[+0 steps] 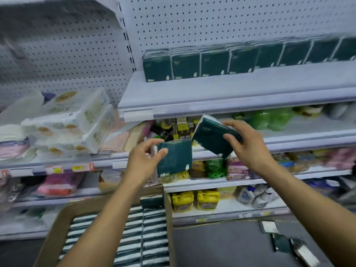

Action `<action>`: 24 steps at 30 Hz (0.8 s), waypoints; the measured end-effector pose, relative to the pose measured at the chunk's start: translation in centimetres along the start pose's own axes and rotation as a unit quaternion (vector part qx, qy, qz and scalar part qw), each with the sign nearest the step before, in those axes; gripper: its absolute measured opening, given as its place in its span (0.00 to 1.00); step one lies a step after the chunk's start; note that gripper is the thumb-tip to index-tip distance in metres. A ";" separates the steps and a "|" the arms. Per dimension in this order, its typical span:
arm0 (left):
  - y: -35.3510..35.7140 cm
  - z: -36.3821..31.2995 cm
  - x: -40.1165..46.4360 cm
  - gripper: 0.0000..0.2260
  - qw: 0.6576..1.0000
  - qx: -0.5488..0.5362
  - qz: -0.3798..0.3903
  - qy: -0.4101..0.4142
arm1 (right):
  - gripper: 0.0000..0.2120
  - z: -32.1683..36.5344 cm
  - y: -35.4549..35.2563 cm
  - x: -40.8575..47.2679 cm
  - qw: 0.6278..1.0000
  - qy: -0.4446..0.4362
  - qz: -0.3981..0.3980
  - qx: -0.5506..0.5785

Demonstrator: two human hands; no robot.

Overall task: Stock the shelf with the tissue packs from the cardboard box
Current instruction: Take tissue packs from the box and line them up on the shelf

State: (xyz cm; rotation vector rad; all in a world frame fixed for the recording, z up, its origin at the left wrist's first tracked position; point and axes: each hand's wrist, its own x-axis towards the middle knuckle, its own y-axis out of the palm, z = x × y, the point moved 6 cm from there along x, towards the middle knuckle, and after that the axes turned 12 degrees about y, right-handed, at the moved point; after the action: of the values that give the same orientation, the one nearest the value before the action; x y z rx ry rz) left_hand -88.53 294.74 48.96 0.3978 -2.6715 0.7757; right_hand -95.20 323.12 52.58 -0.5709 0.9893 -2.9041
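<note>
Two dark green tissue packs lifted above the cardboard box (57, 224).

Our left hand (141, 160) pinches one pack (176, 158), its edge reading "COMFORTABLE"; our right hand (248, 145) grips a tilted pack (210, 139). Beyond, a row of matching packs (212, 62) stands on the white shelf (212, 93).

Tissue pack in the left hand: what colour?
Dark green tissue pack; head view, the only one.

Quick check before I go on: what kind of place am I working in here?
Most likely a shop aisle: pegboard-backed shelving, price tags on shelf edges, and a row of green tissue packs faced up on the top shelf.
</note>
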 end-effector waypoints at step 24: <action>20.2 -18.3 20.0 0.10 0.993 -0.092 -0.044 0.055 | 0.13 -14.2 -23.8 24.4 0.989 -0.004 -0.043 -0.142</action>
State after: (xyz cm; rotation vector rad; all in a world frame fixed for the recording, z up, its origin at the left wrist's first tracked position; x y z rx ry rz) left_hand -109.49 317.94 61.91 0.4095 -2.5759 0.5055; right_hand -120.59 347.15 64.48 -0.6498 1.4247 -2.8491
